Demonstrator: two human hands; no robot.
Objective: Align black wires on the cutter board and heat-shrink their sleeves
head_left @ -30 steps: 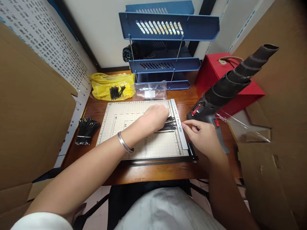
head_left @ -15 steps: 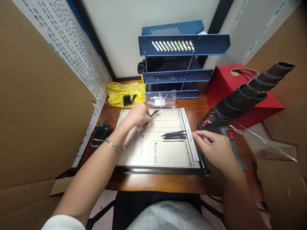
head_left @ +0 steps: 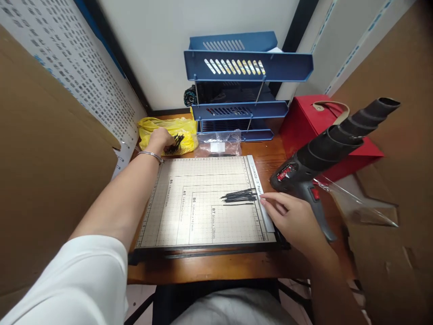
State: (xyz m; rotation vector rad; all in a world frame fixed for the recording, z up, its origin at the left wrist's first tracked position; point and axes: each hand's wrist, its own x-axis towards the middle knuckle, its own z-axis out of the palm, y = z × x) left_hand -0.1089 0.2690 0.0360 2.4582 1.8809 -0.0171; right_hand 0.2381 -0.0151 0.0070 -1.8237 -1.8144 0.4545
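My left hand reaches to the back left, over a yellow plastic bag. Its curled fingers touch a small bunch of thin black strips lying on the bag; what sits between the fingertips is hidden. A row of similar black strips lies on the paper cutter, roughly side by side, ends toward the right. My right hand is at the cutter's right edge, thumb and index fingertips close together over the white printed bar. Anything thin pinched there is too small to make out.
Behind the cutter stand a blue tiered tray and a clear plastic bag. A black blower-like tool with a stepped nozzle stands at right, before a red box. Cardboard walls the left side.
My left hand has moved left and back, from over the cutter to the strips on the yellow bag. My right hand stays by the bar. The view has shifted slightly.
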